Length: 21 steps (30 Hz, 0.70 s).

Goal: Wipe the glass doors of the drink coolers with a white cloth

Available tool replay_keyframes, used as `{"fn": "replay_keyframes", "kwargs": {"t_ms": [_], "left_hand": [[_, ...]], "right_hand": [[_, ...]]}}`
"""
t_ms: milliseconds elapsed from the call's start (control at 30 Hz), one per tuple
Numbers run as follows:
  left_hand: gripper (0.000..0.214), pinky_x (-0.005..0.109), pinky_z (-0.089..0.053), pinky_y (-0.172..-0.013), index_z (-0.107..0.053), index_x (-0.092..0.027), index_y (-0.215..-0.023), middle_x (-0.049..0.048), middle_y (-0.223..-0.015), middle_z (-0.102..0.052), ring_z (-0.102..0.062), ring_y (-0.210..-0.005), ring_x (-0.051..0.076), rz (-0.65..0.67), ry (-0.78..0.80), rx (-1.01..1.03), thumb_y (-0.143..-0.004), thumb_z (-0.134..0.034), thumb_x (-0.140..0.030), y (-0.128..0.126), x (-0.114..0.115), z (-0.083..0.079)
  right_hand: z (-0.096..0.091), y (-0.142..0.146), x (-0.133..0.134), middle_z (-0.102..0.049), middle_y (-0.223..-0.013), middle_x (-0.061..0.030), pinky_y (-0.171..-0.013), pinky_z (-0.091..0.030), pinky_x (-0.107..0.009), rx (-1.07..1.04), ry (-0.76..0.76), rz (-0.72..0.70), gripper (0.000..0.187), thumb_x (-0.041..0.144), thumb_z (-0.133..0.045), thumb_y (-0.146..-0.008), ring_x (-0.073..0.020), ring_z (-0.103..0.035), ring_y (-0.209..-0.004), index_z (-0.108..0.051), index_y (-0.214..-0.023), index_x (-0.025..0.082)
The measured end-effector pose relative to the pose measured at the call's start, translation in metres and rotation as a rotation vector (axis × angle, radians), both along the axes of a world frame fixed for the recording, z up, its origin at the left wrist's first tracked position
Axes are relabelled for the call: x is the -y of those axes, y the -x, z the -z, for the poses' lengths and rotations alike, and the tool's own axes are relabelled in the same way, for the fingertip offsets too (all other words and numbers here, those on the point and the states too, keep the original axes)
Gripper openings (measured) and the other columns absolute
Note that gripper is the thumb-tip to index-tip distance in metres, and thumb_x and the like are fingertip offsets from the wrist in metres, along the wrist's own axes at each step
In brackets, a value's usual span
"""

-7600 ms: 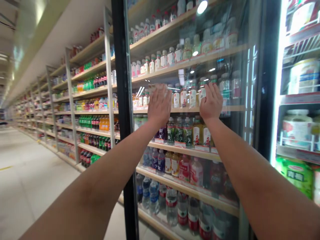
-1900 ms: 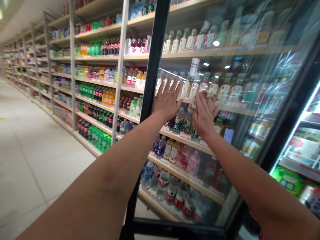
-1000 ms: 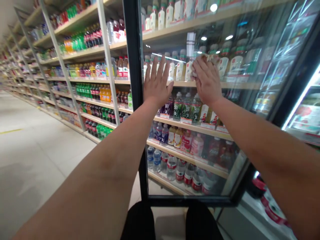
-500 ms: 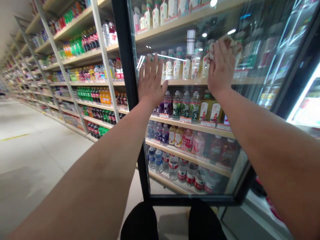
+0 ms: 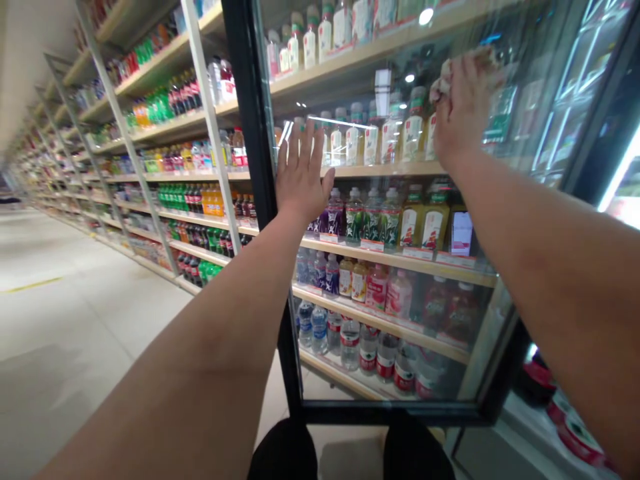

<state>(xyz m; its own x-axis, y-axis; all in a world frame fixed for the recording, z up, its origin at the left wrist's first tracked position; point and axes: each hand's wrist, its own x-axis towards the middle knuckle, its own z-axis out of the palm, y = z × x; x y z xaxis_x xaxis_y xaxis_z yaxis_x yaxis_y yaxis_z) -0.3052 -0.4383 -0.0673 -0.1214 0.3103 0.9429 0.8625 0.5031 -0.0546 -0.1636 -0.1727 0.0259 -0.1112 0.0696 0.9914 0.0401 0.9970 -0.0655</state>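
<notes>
A black-framed glass door (image 5: 390, 415) stands in front of me. My left hand (image 5: 301, 179) lies flat on the glass near the door's left edge, fingers stretched out and slightly apart. Higher up and to the right, my right hand (image 5: 463, 117) presses a crumpled, pale, patterned cloth (image 5: 442, 84) against the pane. Part of the cloth sticks out past the fingers; the rest is hidden under the palm.
Rows of bottles (image 5: 373, 217) show in the glass on several shelves. To the left, a long run of drink shelves (image 5: 183, 120) recedes along a pale tiled floor (image 5: 45, 320). Packaged drinks (image 5: 575, 430) sit low at the right. My dark-clad knees are close below the door.
My right hand has moved up and to the right across the glass with the cloth. My left hand stays in place. The view has shifted slightly.
</notes>
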Motion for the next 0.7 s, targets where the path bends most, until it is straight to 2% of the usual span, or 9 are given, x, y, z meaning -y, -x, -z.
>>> {"fn": "replay_keyframes", "kwargs": {"t_ms": [67,133,267,367,500,633,700], "left_hand": [[0.071,0.046,0.006,-0.132,-0.016,-0.028,-0.162,-0.0101,-0.168,-0.003,0.009,-0.156,0.019,-0.004,-0.001,0.007,-0.097,-0.036,-0.048,0.001,-0.001,0.000],[0.071,0.045,0.006,-0.132,-0.014,-0.030,-0.163,-0.0122,-0.168,-0.002,0.011,-0.155,0.018,-0.009,0.003,0.018,-0.097,-0.034,-0.050,0.003,-0.001,0.000],[0.072,0.043,0.007,-0.132,-0.011,-0.031,-0.163,-0.0150,-0.167,0.000,0.013,-0.154,0.015,-0.011,0.006,0.008,-0.097,-0.034,-0.051,0.007,-0.002,0.000],[0.072,0.043,0.005,-0.132,-0.011,-0.033,-0.163,-0.0162,-0.167,-0.002,0.012,-0.155,0.014,-0.025,-0.010,-0.025,-0.097,-0.035,-0.050,0.007,-0.003,0.000],[0.072,0.047,0.001,-0.132,-0.016,-0.024,-0.163,-0.0073,-0.169,-0.002,0.006,-0.156,0.020,-0.052,-0.007,-0.054,-0.097,-0.036,-0.046,0.005,-0.003,0.001],[0.073,0.048,0.000,-0.132,-0.017,-0.022,-0.163,-0.0044,-0.169,-0.003,0.006,-0.156,0.022,-0.052,-0.008,-0.057,-0.098,-0.037,-0.047,0.004,-0.003,0.001],[0.072,0.046,0.002,-0.132,-0.017,-0.021,-0.163,-0.0034,-0.169,-0.003,0.006,-0.156,0.021,-0.057,-0.007,-0.059,-0.099,-0.036,-0.048,0.004,-0.003,0.001]], "right_hand": [[-0.010,-0.003,0.003,-0.021,-0.167,0.0030,-0.129,0.003,-0.052,0.023,0.052,0.041,0.053,0.025,-0.038,-0.102,-0.0183,-0.011,-0.153,-0.027,-0.153,0.021],[-0.010,-0.006,0.009,-0.018,-0.168,-0.0010,-0.129,0.002,-0.053,0.052,0.079,0.111,0.054,0.024,-0.036,-0.103,-0.0200,-0.010,-0.154,-0.022,-0.155,0.017],[0.012,-0.012,0.017,-0.021,-0.167,-0.0083,-0.129,-0.008,-0.051,0.031,0.044,0.193,0.055,0.025,-0.033,-0.105,-0.0235,-0.015,-0.155,-0.023,-0.156,0.009],[0.036,-0.015,0.013,-0.024,-0.167,-0.0061,-0.129,-0.013,-0.047,-0.006,0.041,0.183,0.054,0.025,-0.034,-0.104,-0.0221,-0.017,-0.155,-0.026,-0.156,0.011],[0.059,-0.019,0.002,-0.024,-0.166,-0.0030,-0.129,-0.013,-0.050,0.002,0.052,0.139,0.054,0.024,-0.035,-0.103,-0.0202,-0.016,-0.155,-0.026,-0.156,0.017],[0.065,-0.021,-0.006,-0.025,-0.166,-0.0063,-0.127,-0.015,-0.057,-0.001,-0.022,0.112,0.054,0.024,-0.033,-0.103,-0.0233,-0.015,-0.155,-0.027,-0.155,0.013],[0.059,-0.023,-0.010,-0.025,-0.166,-0.0032,-0.128,-0.013,-0.056,0.008,-0.010,0.101,0.053,0.025,-0.034,-0.103,-0.0214,-0.015,-0.155,-0.028,-0.155,0.018]]}}
